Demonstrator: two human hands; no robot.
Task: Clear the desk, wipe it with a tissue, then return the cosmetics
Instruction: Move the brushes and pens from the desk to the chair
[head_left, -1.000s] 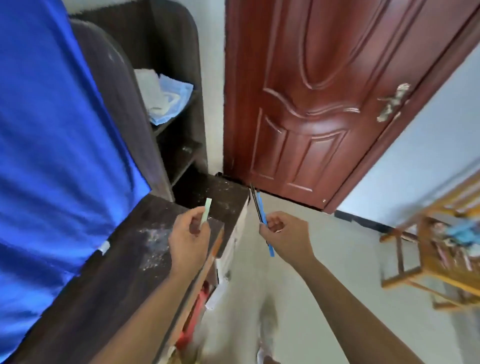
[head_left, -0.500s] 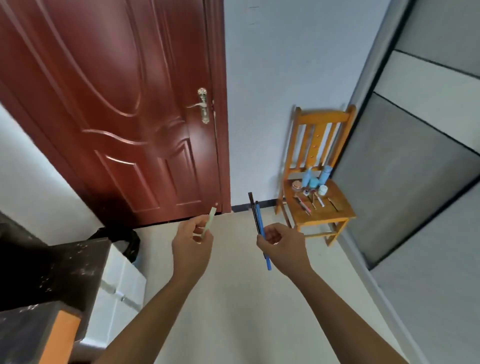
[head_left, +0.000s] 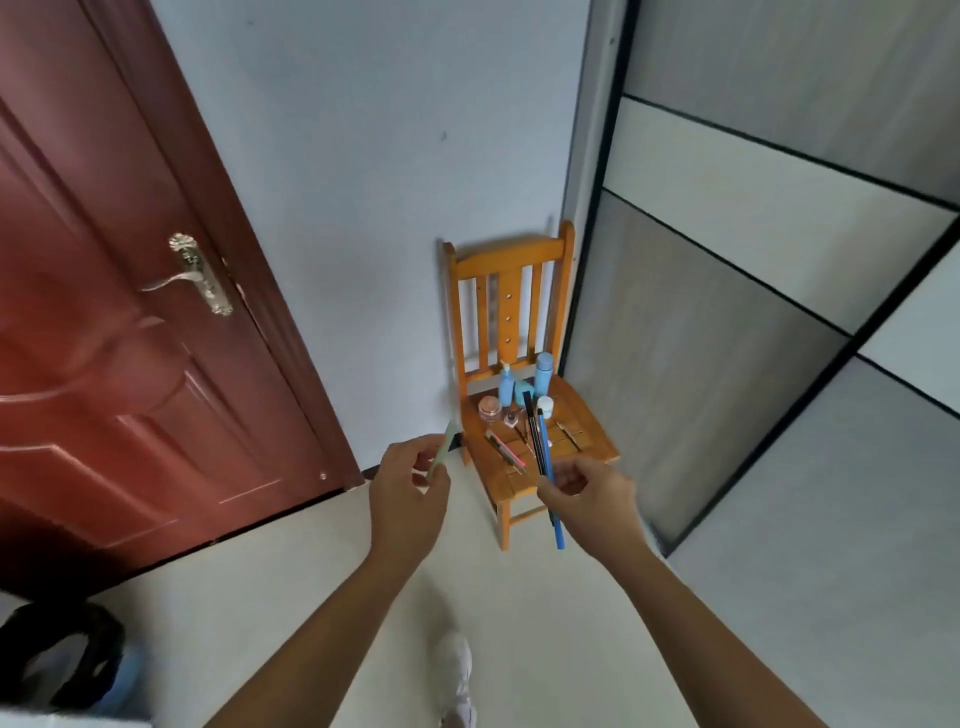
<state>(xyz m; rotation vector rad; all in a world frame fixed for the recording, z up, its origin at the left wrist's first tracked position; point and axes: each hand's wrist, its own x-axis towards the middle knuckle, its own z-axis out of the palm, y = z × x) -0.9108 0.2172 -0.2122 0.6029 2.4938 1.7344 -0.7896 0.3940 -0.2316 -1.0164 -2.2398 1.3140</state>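
pinching green stick (head_left: 444, 447) in left hand (head_left: 408, 493) | gripping two pencils (head_left: 544, 441) in right hand (head_left: 592, 501) | risk: toppling bottles (head_left: 505, 387) at 12 o'clock when crowding chair (head_left: 511, 257)

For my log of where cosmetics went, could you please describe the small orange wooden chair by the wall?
The small orange wooden chair stands upright on the pale floor, slatted back towards the white wall, beside the grey wardrobe. Its plank seat carries blue bottles, a pink jar and thin pencils.
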